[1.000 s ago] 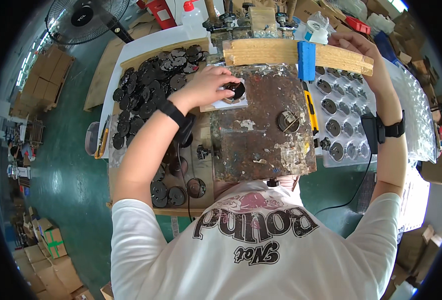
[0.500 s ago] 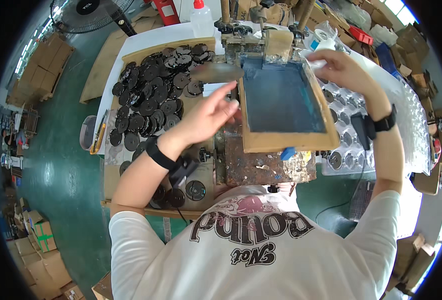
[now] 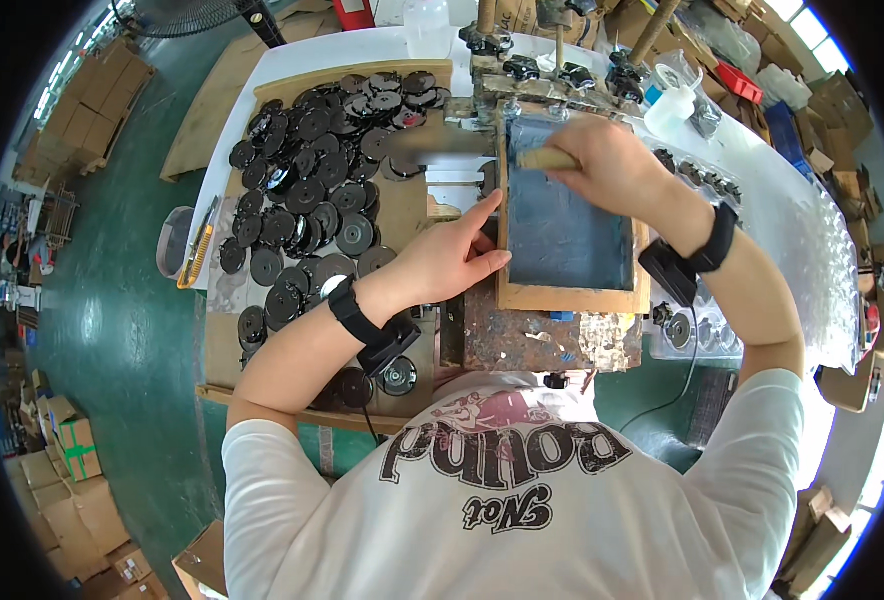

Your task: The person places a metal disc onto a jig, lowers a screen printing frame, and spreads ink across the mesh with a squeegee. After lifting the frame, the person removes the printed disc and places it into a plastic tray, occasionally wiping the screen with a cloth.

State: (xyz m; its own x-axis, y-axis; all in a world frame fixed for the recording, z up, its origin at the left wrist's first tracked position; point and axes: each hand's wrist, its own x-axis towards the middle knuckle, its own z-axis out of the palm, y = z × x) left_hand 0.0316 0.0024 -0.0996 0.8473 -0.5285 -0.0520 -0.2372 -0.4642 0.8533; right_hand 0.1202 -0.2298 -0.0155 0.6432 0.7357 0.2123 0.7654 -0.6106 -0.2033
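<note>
A screen-printing frame [image 3: 574,299] with a wooden border and blue-grey mesh lies over a stained work base [image 3: 552,340]. At its far part, my right hand [image 3: 602,165] is closed on a squeegee [image 3: 547,159] with a pale edge; the fingers partly cover it. My left hand [image 3: 442,255] rests at the frame's left border, index finger and thumb stretched apart and touching the wood. Its other fingers curl partly out of sight. Whatever lies under the mesh is hidden. Many round dark discs [image 3: 307,195] are heaped on a board to the left.
Metal clamps and posts [image 3: 522,68] stand behind the frame. Clear plastic trays [image 3: 702,335] with round parts sit at right, near a white bottle [image 3: 670,110]. A yellow cutter [image 3: 198,255] lies at the far left. A blurred brown shape [image 3: 442,146] is left of the frame.
My right hand has moved left from the frame's right side and gripped the squeegee. The frame has come down closer to the base. My left hand now touches its left border.
</note>
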